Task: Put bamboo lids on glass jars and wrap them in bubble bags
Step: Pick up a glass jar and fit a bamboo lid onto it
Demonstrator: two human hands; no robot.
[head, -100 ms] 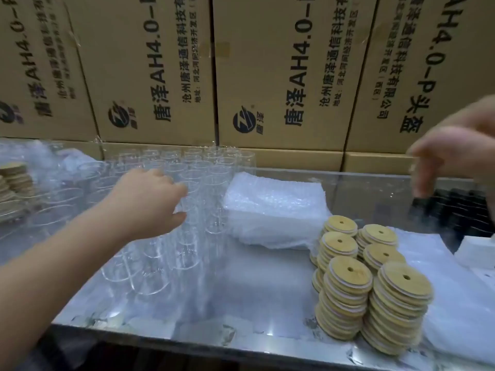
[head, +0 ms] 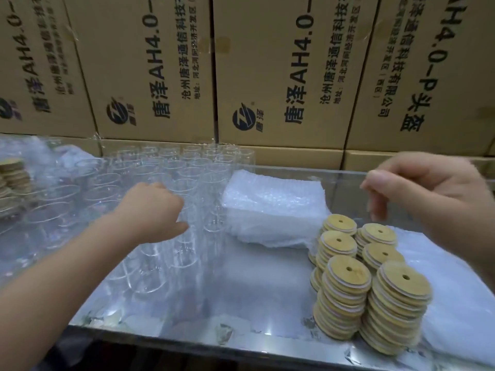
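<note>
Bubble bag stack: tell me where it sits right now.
In the head view the bubble bag stack lies centrally, right of the glass jars and just behind the bamboo lid stacks.

We see the left forearm [head: 67, 266] bare along its whole visible length, from the lower left edge up to the wrist, smooth and tapering towards the left grip [head: 152, 210]. That grip shows us its rounded back and a short thumb; its fingers are hidden behind it. The right grip [head: 428, 194] looks larger, being nearer the camera, and is bare as well, as is the right wrist [head: 474, 245] behind it. Its fingertips are blurred, so we cannot make out the nails.
</note>
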